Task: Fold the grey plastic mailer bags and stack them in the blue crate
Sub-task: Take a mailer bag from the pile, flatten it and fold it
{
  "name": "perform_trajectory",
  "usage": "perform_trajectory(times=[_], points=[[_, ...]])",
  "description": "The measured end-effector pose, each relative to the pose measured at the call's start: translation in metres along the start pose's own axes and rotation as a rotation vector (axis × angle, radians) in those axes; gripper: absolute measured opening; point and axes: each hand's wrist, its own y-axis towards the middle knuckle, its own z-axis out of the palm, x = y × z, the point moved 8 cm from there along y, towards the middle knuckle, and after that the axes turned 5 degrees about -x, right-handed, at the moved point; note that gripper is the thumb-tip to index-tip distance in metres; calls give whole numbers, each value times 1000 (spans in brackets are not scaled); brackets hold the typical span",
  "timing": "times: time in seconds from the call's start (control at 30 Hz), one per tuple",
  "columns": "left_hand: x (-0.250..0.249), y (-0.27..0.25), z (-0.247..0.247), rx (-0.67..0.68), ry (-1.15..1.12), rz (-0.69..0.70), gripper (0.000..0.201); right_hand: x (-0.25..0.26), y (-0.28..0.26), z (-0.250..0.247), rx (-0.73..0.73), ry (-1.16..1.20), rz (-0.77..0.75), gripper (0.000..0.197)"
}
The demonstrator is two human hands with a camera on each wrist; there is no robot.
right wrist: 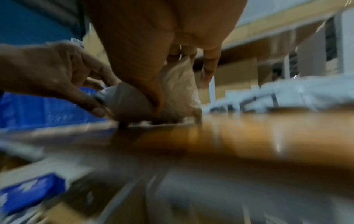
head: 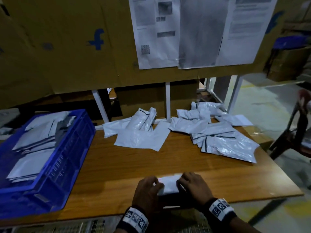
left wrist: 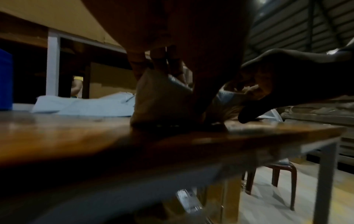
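Partway: folded bags (head: 32,145) fill the crate (head: 70,148); both hands, left hand (head: 148,190) and right hand (head: 195,185), grip one bag (head: 169,184) at the worktop's (head: 117,174) near edge; loose bags (head: 218,137) wait along the far edge.

The right hand (right wrist: 153,45) comes down from the top of the view, and its thumb and fingers pinch a folded grey mailer bag (right wrist: 180,94) that stands on the wooden table (right wrist: 249,136). The left hand (right wrist: 47,72) grips the same bag from the left side. Behind it is the blue crate (right wrist: 28,110). More bags (right wrist: 287,94) lie on the right, blurred.
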Motion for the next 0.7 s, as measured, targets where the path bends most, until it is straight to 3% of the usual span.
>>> perform_trajectory(times=[0.13, 0.3, 0.5, 0.7], points=[[-2, -40, 22, 62, -69, 9, 50, 3, -38, 6, 30, 76, -11, 28], [-12, -11, 9, -91, 32, -42, 38, 11, -7, -13, -102, 118, -11, 32], [-11, 8, 53, 110, 111, -111, 54, 6, 11, 59, 91, 0, 16, 49], [-9, 7, 64, 172, 112, -126, 56, 4, 1, 73, 115, -2, 48, 56]])
